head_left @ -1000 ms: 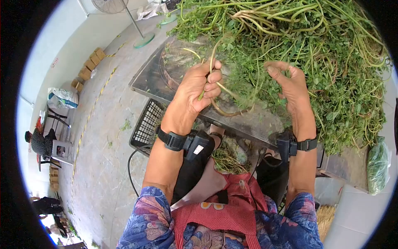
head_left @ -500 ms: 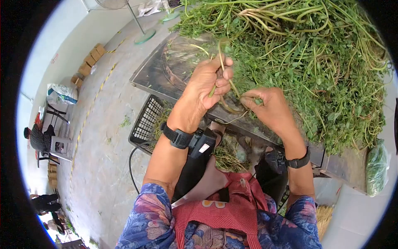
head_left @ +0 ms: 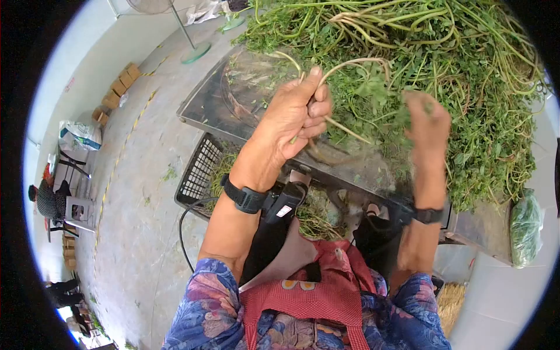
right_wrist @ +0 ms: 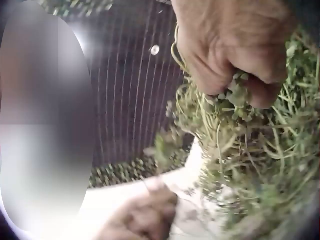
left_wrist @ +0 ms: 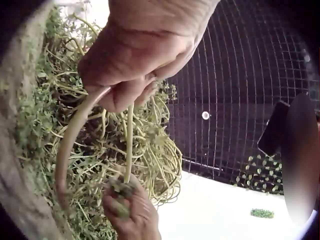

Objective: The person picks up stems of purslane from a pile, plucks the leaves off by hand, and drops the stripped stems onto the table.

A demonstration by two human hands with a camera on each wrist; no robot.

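My left hand (head_left: 294, 116) grips several plant stems (head_left: 347, 129) in front of the tabletop. One stem arches up and right from its fingers, bearing leaves near its end. In the left wrist view a thick brownish stem (left_wrist: 64, 150) curves down from this hand, beside a thin pale green one (left_wrist: 129, 145). To the right, my right hand (head_left: 430, 122) is blurred in the head view. The right wrist view shows its fingers curled, pinching small green leaves (right_wrist: 237, 95). Behind it spreads a large heap of leafy green stems (head_left: 466, 116).
A dark worktable (head_left: 201, 99) carries the heap. Below its left edge stands a black plastic basket (head_left: 198, 175) with stems in it. A bagged bundle of greens (head_left: 525, 227) lies at the right. Another person (head_left: 49, 198) sits far left; a fan (head_left: 195, 52) stands behind.
My right hand went down-left to the stems near the left hand, then moved back up and right. The left hand shifted slightly right, and its curved stem now leans right.
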